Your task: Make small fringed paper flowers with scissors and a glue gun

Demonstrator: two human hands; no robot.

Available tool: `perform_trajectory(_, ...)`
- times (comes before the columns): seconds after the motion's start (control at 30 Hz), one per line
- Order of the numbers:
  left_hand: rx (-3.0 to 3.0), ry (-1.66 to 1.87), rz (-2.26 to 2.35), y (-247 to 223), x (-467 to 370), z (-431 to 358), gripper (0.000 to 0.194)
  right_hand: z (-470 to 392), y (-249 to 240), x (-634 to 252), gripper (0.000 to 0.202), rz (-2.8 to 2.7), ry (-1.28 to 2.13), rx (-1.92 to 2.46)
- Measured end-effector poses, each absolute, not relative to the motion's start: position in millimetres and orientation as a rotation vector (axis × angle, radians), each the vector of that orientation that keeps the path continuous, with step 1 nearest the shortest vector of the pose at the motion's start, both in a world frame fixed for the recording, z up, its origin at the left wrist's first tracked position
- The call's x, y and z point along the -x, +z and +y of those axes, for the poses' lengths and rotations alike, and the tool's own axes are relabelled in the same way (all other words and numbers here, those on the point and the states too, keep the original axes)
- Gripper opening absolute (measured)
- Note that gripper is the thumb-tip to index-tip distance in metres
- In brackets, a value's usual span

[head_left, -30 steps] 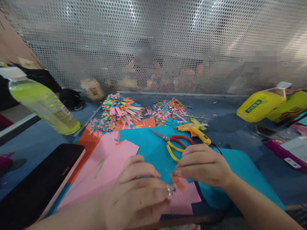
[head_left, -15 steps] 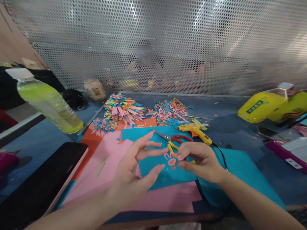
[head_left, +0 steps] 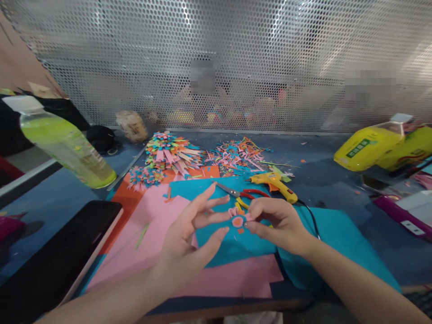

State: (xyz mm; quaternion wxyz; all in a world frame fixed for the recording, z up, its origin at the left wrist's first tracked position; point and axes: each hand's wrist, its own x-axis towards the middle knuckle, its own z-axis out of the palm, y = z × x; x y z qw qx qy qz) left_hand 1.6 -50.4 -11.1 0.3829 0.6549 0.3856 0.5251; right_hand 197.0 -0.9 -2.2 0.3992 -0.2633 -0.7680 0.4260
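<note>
Between thumb and fingertips, my right hand (head_left: 278, 225) pinches a small curled-paper flower (head_left: 238, 220) in pink, blue and orange. My left hand (head_left: 192, 234) is open just to the left of it, thumb and fingers spread around the flower's side; whether a fingertip touches it I cannot tell. Below both hands lie blue paper (head_left: 222, 252) and pink paper (head_left: 135, 252). Scissors (head_left: 232, 192) with red and yellow handles rest behind the flower, partly hidden by my right hand. A yellow glue gun (head_left: 275, 183) lies just beyond them.
Piles of fringed paper (head_left: 168, 153) and loose paper strips (head_left: 236, 150) lie at the back, before a perforated metal panel (head_left: 236, 58). A green drink bottle (head_left: 64, 146) and a black phone (head_left: 64, 261) are at left. Yellow bottles (head_left: 367, 146) and a purple object (head_left: 400, 216) are at right.
My right hand has moved slightly left with the paper flower, which is now nearer my left fingertips and turned a little. My left hand stays open, almost in the same place.
</note>
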Motion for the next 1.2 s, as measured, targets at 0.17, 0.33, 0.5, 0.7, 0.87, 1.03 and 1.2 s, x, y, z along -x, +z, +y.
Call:
perform_trajectory(0.17, -1.654, 1.339, 0.985, -10.8, -1.3, -50.8, 0.064, -0.5, -2.0, -196.8, 0.009, -1.971, 1.037, 0.652)
perform_trajectory(0.33, -1.639, 1.35, 0.995, -10.9, -2.0, -51.3, 0.063, -1.1, 0.0, -196.8, 0.009, -1.981, 1.018, 0.632)
perform_trajectory(0.5, -1.626, 1.366, 0.997, -10.4, -2.7, -50.4, 0.063, -1.5, 0.5, -196.5, 0.01, -2.001, 1.0, 0.64)
perform_trajectory(0.7, -1.611, 1.354, 0.982, -10.5, -3.1, -50.5, 0.062, -0.9, -1.1, -196.8, 0.011, -2.009, 1.006, 0.635)
perform_trajectory(0.87, -1.618, 1.349, 0.964, -10.2, -3.1, -49.7, 0.063, -0.9, -2.0, -197.2, 0.013, -2.009, 1.006, 0.64)
perform_trajectory(1.03, -1.594, 1.333, 0.996, -9.4, -5.1, -47.5, 0.07, -1.6, -1.0, -195.4, 0.013, -2.018, 1.031, 0.666)
perform_trajectory(1.2, -1.455, 1.281, 1.0, -15.6, -9.5, -45.0, 0.068, -2.7, 0.6, -193.0, 0.012, -2.025, 1.035, 0.66)
